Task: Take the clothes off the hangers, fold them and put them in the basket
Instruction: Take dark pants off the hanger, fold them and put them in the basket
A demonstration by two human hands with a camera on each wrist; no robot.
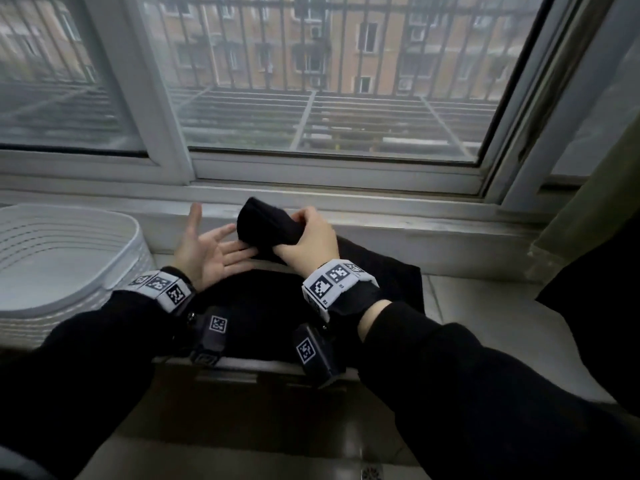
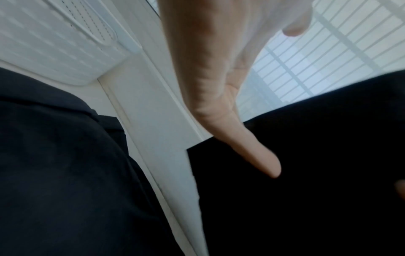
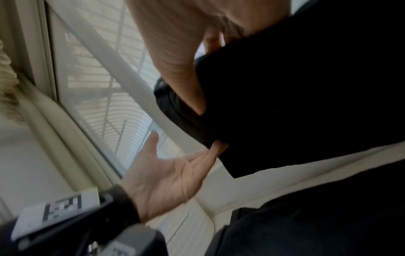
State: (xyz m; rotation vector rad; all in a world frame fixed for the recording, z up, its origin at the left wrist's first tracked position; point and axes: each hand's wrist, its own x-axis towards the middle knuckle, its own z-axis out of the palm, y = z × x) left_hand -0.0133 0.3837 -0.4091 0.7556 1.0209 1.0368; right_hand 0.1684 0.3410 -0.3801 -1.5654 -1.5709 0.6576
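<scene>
The right hand (image 1: 306, 237) is curled round a bunched fold of the black garment (image 1: 270, 223), lifting that part off the rest of the cloth, which lies spread on the sill (image 1: 485, 317) in front of the person. The left hand (image 1: 207, 247) is open, palm up and fingers straight, its fingertips (image 3: 217, 147) just touching the underside of the lifted fold; it holds nothing. The white basket (image 1: 114, 271) stands on the sill to the left, near the garment but apart from it. No hanger shows in any view.

This looks like mid-fold, with the garment not yet ready for the basket. The main risk, as I judge it, is the bunched part slipping or unrolling: only one hand has a real grip, and soft cloth held in a wad tends to sag out at the loose end. If the left hand does not take the fold flat, the layers could go askew. The near edge of the cloth lies close to the sill's front, so a tug could drag it off
</scene>
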